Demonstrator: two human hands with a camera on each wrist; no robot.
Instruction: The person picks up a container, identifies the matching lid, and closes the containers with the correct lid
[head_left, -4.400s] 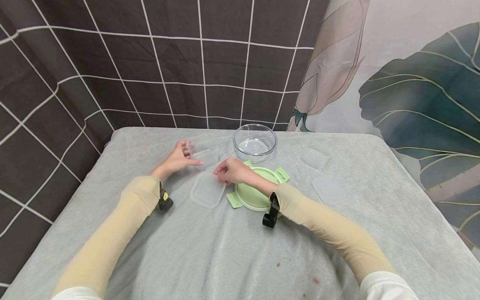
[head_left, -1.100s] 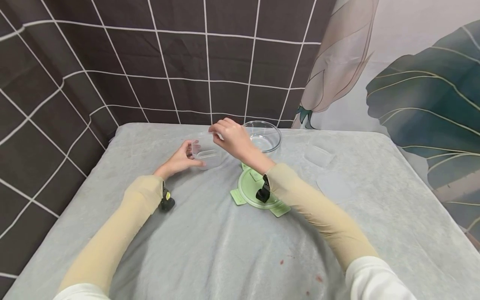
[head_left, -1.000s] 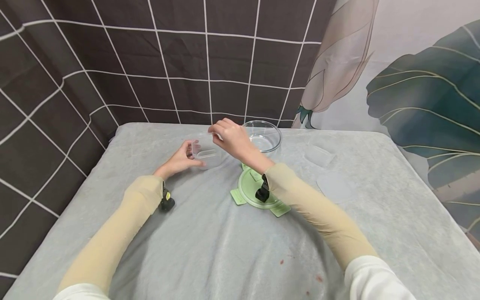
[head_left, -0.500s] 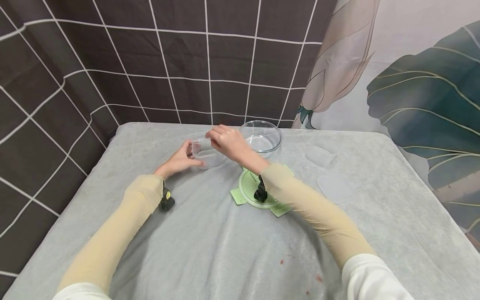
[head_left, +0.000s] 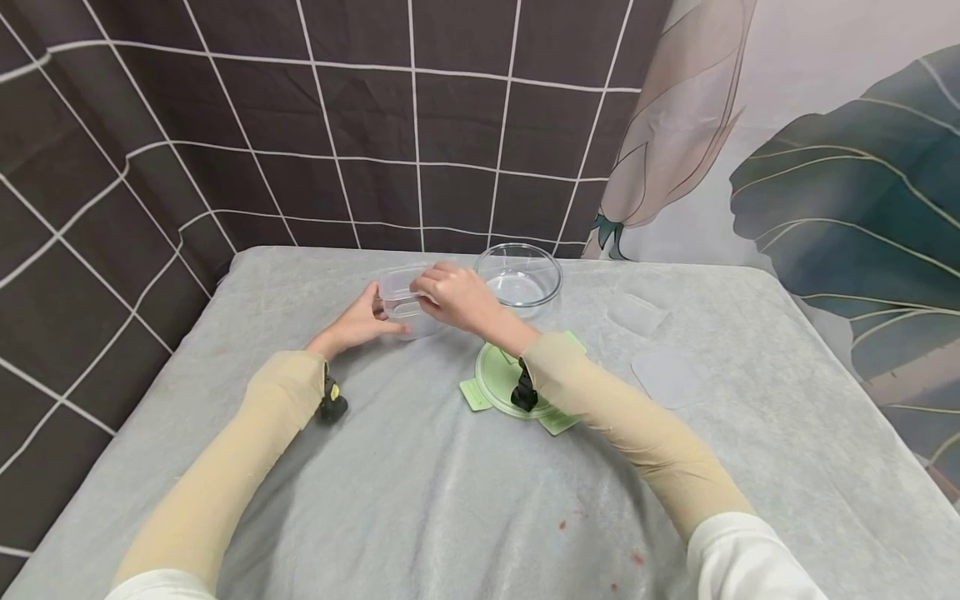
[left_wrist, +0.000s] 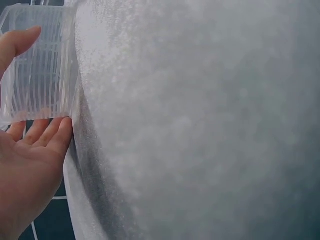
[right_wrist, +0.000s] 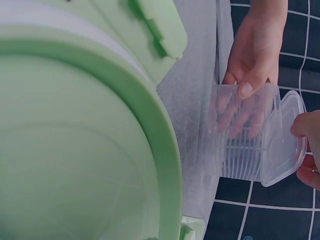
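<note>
A clear ribbed plastic food container stands at the back left of the table. My left hand grips its side, with the thumb on the near wall and the fingers around the far one, as the left wrist view also shows. Above the opening is a translucent rounded lid, tilted slightly against the rim in the right wrist view. My right hand pinches the lid's right edge between thumb and fingers. Whether the lid touches the rim all round, I cannot tell.
Behind my right wrist stands a round glass bowl. Under the right forearm lies a green lid with clip flaps. Farther right are another clear container and a flat translucent lid. A dark checked curtain borders the back.
The lid first lay on the table by the right fingers. It was lifted over the container, held up, then lowered onto its top. The left hand keeps its hold on the container.
</note>
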